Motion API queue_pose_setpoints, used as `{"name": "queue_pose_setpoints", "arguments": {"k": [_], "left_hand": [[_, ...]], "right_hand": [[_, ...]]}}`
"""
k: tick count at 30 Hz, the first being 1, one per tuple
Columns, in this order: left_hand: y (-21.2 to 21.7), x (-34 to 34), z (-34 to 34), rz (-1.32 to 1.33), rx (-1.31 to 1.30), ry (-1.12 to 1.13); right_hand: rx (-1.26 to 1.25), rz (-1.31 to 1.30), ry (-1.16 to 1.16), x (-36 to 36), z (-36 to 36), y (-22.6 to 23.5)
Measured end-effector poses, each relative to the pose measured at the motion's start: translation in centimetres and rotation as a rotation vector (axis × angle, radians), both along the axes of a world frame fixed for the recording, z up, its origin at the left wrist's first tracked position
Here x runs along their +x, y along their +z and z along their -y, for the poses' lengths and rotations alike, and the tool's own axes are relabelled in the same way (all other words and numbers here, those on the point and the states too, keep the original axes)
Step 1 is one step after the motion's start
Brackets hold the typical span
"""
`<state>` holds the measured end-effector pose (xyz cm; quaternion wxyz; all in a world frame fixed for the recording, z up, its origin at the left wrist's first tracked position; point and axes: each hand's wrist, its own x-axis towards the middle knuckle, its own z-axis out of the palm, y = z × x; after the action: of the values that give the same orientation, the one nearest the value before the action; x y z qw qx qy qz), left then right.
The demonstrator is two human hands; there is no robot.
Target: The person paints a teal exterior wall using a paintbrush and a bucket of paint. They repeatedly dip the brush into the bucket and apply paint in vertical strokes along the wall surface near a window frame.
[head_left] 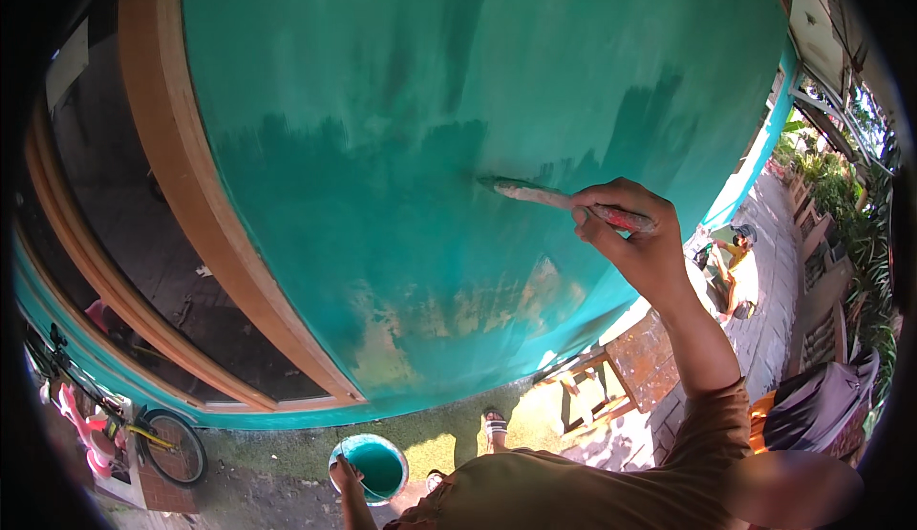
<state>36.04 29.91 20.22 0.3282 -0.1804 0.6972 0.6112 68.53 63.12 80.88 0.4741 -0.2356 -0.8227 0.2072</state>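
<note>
My right hand (630, 229) is closed round the reddish, paint-smeared handle of a paintbrush (535, 193). The bristles touch the green wall (382, 215), where darker, wet-looking strokes lie over paler green. Lower on this wall, patchy tan areas (382, 349) show through the paint. Down by my body, my left hand (346, 474) is closed on the thin wire handle of a bucket (401, 454). Turquoise paint fills part of the bucket, which is by my feet; I cannot tell whether it hangs or rests on the ground.
A wooden window frame (205, 162) with dark panes borders the wall on the left. A bicycle (172, 446) stands at lower left. Right of my feet is a low wooden stool-like frame (597, 392). Farther right, another person (737, 272) crouches by the wall; dark cloth (821, 401) hangs nearer.
</note>
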Motion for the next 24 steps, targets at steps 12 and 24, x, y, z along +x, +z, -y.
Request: {"name": "queue_pose_setpoints", "arguments": {"k": [12, 24], "left_hand": [[-5.8, 1.5, 4.2, -0.063, -0.222, -0.099], [-8.3, 2.4, 8.8, -0.003, -0.207, -0.003]], "right_hand": [[0.190, -0.059, -0.010, -2.5, -0.7, 11.0], [0.116, 0.151, 0.076, -1.8, 0.7, 2.7]]}}
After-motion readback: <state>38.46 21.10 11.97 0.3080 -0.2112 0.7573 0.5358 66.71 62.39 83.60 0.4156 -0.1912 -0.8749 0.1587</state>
